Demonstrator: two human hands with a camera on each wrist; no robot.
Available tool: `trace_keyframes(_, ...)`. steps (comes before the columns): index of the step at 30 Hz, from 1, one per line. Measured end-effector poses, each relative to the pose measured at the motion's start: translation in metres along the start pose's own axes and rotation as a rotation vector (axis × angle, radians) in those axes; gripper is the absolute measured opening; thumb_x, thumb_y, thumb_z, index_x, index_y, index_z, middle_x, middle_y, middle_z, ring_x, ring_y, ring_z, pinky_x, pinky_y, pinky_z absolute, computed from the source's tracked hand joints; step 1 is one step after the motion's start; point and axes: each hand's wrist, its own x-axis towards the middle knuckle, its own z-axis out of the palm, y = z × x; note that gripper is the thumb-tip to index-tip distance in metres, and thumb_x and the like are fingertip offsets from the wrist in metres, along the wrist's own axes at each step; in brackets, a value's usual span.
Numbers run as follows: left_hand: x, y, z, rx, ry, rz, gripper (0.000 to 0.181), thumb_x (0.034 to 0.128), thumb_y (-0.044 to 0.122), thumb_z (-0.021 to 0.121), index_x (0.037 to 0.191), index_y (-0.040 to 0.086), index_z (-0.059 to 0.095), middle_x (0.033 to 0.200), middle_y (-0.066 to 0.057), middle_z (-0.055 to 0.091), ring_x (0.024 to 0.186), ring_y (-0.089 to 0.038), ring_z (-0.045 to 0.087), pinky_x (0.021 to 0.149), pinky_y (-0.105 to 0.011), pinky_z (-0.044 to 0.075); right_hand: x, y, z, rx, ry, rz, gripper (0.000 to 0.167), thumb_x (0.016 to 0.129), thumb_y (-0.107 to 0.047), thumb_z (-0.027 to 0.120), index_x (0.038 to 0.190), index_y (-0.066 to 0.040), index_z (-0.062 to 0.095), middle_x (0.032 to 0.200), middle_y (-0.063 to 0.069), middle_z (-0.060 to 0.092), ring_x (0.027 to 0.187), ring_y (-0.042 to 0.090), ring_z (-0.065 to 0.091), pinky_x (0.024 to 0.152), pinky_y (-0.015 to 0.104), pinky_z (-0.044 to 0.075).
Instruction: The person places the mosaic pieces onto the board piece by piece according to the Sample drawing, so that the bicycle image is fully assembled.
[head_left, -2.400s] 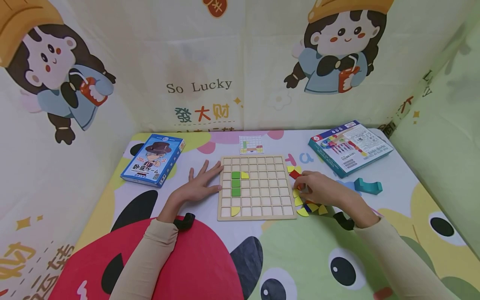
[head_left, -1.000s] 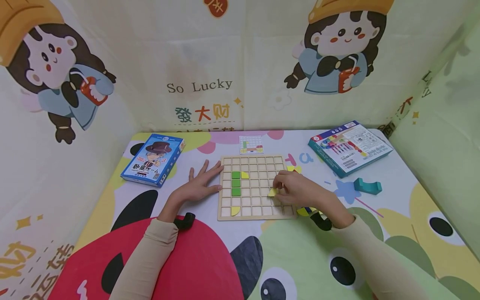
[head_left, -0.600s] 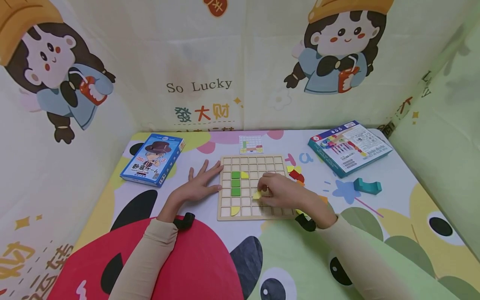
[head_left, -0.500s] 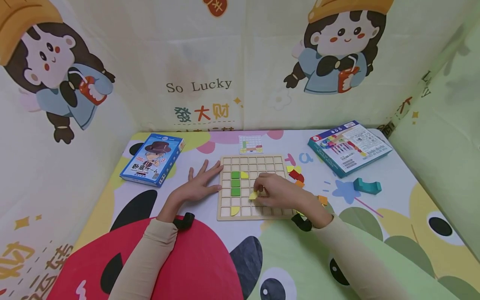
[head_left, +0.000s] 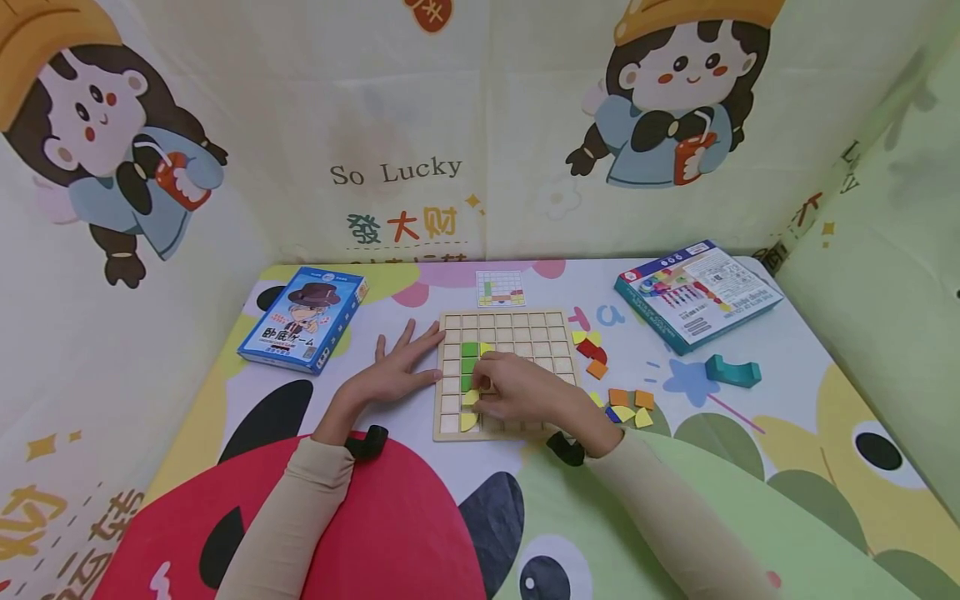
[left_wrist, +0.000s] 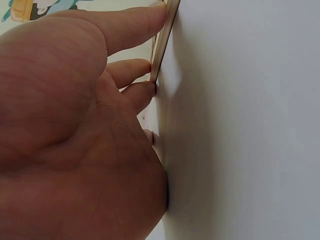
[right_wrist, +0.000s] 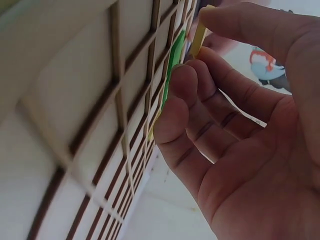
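The right hand (head_left: 525, 390) is over the lower left part of the wooden grid board (head_left: 512, 435). Its thumb and a finger pinch a yellow piece (head_left: 470, 398), just below the column of green squares (head_left: 468, 365); in the right wrist view the yellow piece (right_wrist: 199, 37) stands on edge between the fingertips. A yellow quarter-round piece (head_left: 468, 422) lies in a cell below it. Spread, the left hand (head_left: 393, 367) touches the board's left edge with its fingertips and thumb; the left wrist view shows this hand (left_wrist: 75, 115) resting low beside the board's edge (left_wrist: 164, 42).
Loose yellow, red, orange and blue pieces, including an orange one (head_left: 618, 397), lie right of the board. A small pattern card (head_left: 501, 288) lies behind it. A blue box (head_left: 303, 319) stands back left, a teal-edged box (head_left: 697, 296) back right, near a teal block (head_left: 733, 372).
From the loose pieces on the right, the right hand has moved left across the board with a pinched yellow piece. The left hand has stayed at the board's edge.
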Motion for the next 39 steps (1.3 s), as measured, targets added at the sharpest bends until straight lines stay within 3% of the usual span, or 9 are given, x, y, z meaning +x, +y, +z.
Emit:
trace_keyframes(17,0.000,0.000,0.000,0.013,0.003,0.004,0.079,0.1033,0.036,0.064,0.170,0.020,0.026,0.181,-0.007,0.011,0.167,-0.042,-0.013,0.122,-0.076,-0.022,0.016,-0.016,0.013,-0.044,-0.024,0.001,0.018,0.097,-0.021,0.075,0.111,-0.010,0.076,0.105,-0.001,0.068,0.086,0.010,0.058,0.079,0.022,0.053)
trace_keyframes(30,0.000,0.000,0.000,0.006,0.001,0.004,0.079,0.1032,0.036,0.065,0.170,0.021,0.026,0.181,-0.006,0.012,0.167,-0.041,-0.014,0.122,-0.075,-0.023,0.019,-0.020,0.014,-0.083,-0.049,0.027,0.022,0.097,-0.024,0.075,0.115,-0.011,0.074,0.111,0.001,0.070,0.089,0.010,0.060,0.086,0.025,0.057)
trace_keyframes(39,0.000,0.000,-0.001,0.009,-0.011,-0.002,0.080,0.1031,0.037,0.065,0.170,0.022,0.024,0.181,-0.004,0.010,0.167,-0.039,-0.016,0.123,-0.074,-0.024,0.019,-0.019,0.015,-0.104,-0.053,0.018,0.023,0.098,-0.025,0.075,0.118,-0.012,0.075,0.113,0.001,0.070,0.089,0.009,0.059,0.084,0.023,0.055)
